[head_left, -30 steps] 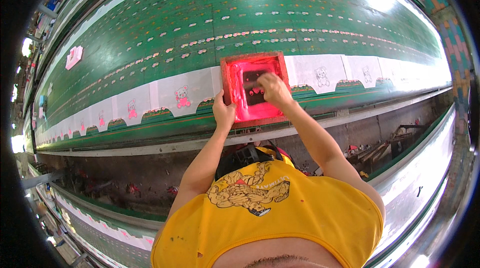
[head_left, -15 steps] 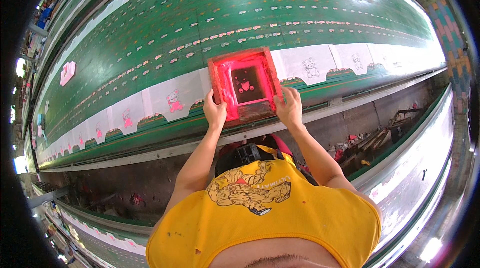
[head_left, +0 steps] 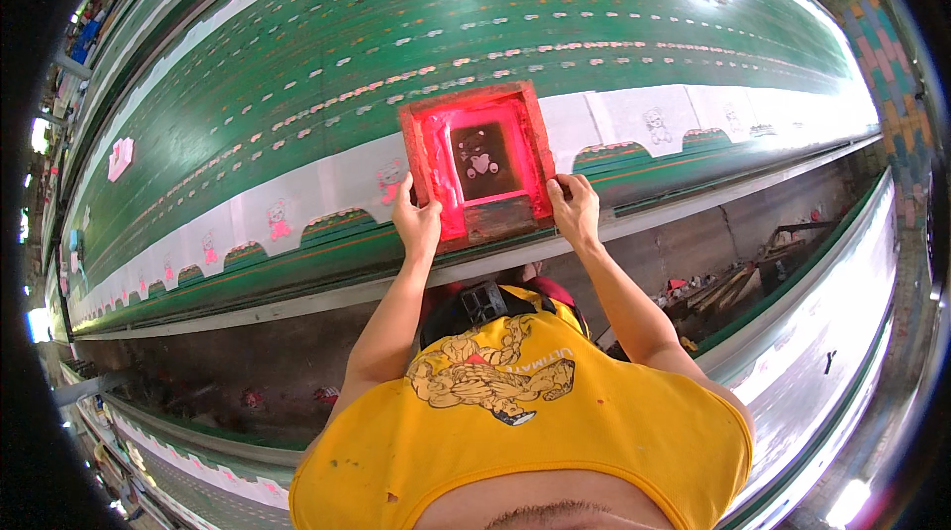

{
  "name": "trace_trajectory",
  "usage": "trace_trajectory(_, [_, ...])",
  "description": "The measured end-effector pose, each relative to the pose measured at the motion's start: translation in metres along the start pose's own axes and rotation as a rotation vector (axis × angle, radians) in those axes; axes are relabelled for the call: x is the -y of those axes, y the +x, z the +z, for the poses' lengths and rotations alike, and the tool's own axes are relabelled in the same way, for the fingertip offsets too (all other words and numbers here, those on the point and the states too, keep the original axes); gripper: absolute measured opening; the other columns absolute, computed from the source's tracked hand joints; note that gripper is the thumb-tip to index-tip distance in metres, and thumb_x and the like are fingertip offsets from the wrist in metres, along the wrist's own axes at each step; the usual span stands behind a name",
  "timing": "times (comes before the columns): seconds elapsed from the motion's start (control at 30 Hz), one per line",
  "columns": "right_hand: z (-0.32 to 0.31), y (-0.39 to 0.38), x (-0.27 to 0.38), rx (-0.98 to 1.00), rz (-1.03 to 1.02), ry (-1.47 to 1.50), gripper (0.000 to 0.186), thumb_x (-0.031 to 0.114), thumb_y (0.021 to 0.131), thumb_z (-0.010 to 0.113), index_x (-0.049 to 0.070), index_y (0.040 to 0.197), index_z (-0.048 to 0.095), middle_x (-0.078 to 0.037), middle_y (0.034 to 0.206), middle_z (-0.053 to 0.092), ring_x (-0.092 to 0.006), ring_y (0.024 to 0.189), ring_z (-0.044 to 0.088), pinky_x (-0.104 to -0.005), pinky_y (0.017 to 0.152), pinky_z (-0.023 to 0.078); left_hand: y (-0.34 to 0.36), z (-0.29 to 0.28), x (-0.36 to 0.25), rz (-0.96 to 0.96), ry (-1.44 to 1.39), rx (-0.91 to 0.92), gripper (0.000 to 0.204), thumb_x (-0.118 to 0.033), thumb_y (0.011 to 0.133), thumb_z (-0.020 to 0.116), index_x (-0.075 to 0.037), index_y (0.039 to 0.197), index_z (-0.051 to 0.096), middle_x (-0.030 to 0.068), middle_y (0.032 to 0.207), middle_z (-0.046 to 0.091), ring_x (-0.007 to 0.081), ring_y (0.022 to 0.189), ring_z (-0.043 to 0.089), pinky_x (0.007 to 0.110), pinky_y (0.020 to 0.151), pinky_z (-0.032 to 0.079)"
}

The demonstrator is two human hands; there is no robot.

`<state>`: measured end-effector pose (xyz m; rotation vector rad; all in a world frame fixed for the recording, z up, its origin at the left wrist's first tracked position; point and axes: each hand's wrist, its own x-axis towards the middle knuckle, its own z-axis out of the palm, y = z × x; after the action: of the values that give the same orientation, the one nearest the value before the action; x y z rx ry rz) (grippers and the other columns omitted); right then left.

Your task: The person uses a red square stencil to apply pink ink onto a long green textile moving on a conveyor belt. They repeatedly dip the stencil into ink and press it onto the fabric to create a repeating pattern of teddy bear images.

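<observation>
Both my hands grip a red frame (head_left: pixel 477 163): left hand (head_left: pixel 417 223), right hand (head_left: pixel 575 208). White cloth (head_left: pixel 317 203) lies under it on the green table (head_left: pixel 297 64).

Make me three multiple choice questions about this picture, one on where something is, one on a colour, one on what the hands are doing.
1. Where does the printing frame lie?
A. on the white cloth strip along the green table
B. on the floor
C. against the person's chest

2. What colour is the frame?
A. blue
B. red-pink
C. black

3. How are the hands placed?
A. both hanging free
B. one raised overhead
C. left hand and right hand on the frame's near corners

Answers: 1 A, it covers one panel of the strip; 2 B, its border glows red-pink; 3 C, fingers rest on both corners.
</observation>
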<state>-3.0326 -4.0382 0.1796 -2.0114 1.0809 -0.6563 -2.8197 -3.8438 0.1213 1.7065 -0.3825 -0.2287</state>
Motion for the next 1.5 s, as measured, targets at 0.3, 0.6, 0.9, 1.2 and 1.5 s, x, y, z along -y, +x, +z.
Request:
trace_trajectory(0.3, [-0.075,0.044,-0.068,0.04,0.018,-0.037,0.035,0.032,0.095,0.07,-0.001,0.108,0.074,-0.019,0.098,0.069,-0.0332,0.086,0.07,-0.0417,0.081,0.055,-0.024,0.109,-0.013,-0.093,0.099,0.01,0.067,0.006,0.071,0.067,0.011,0.137,0.057,0.026,0.132,0.065,0.031,0.121,0.066,0.037,0.105,0.049])
trace_trajectory(0.6, [-0.082,0.053,-0.087,0.096,0.015,0.004,0.037,0.033,0.096,0.068,-0.002,0.109,0.074,-0.018,0.101,0.07,-0.0324,0.088,0.07,-0.041,0.082,0.055,-0.029,0.12,-0.021,-0.133,0.185,-0.019,0.068,0.008,0.072,0.062,0.009,0.14,0.055,0.0174,0.115,0.073,0.0178,0.097,0.069,0.03,0.086,0.054])
trace_trajectory(0.9, [-0.095,0.041,-0.059,0.136,-0.467,-0.101,0.044,0.024,0.081,0.083,-0.001,0.114,0.069,-0.018,0.116,0.066,-0.038,0.108,0.063,-0.0461,0.093,0.052,-0.028,0.119,-0.029,0.024,0.399,-0.038,0.06,0.001,0.073,0.069,0.008,0.132,0.06,0.028,0.123,0.069,0.0357,0.114,0.069,0.04,0.099,0.053])
trace_trajectory(1.2, [-0.062,0.045,-0.024,0.4,-0.692,-0.204,0.029,0.005,0.076,0.07,0.002,0.105,0.067,-0.011,0.108,0.068,-0.0324,0.105,0.063,-0.0443,0.093,0.051,-0.026,0.121,-0.033,0.013,0.392,-0.028,0.06,0.0,0.073,0.069,0.008,0.131,0.06,0.0299,0.122,0.068,0.0398,0.116,0.068,0.043,0.1,0.053])
trace_trajectory(1.5, [-0.075,0.039,-0.021,0.426,-0.689,-0.159,0.027,-0.002,0.075,0.061,0.001,0.102,0.065,-0.015,0.104,0.067,-0.0348,0.103,0.064,-0.0458,0.091,0.055,-0.027,0.118,-0.03,-0.023,0.318,0.01,0.063,-0.001,0.074,0.071,0.01,0.134,0.058,0.029,0.129,0.066,0.036,0.121,0.066,0.041,0.105,0.049])
